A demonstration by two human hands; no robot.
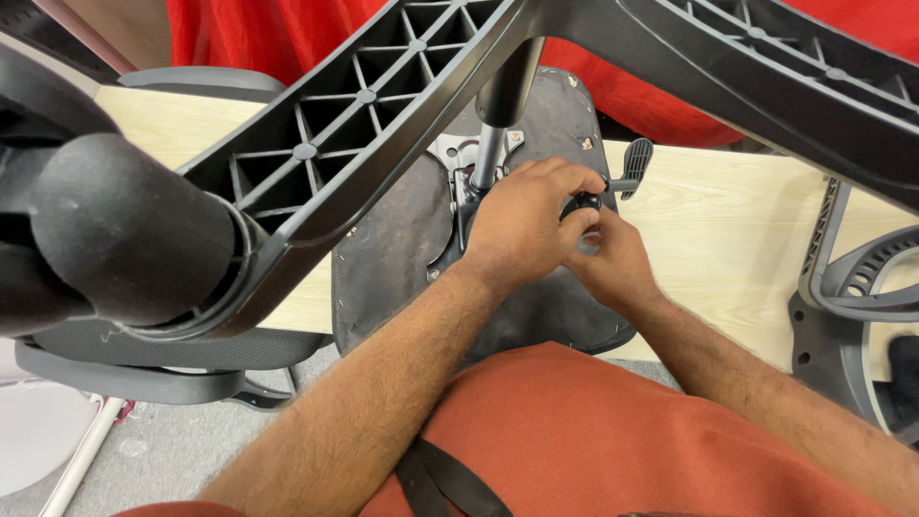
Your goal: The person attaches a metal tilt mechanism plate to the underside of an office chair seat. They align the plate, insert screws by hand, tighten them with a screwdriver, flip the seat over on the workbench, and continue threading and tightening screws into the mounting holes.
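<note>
Pale wooden tabletop (728, 239) under upturned seat (402, 258), gas column (493, 134) pointing up toward camera, both hands' fingers (565, 182) around black knob (580, 203).

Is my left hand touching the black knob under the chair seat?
Touching. The head view shows the left hand with its fingers wrapped over the black knob, no gap between them.

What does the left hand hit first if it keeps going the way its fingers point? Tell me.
Most likely the black knob its fingertips already curl over, with the right hand pressed in just below. Past that comes the grey lever, though depth is hard to judge from above.
</note>
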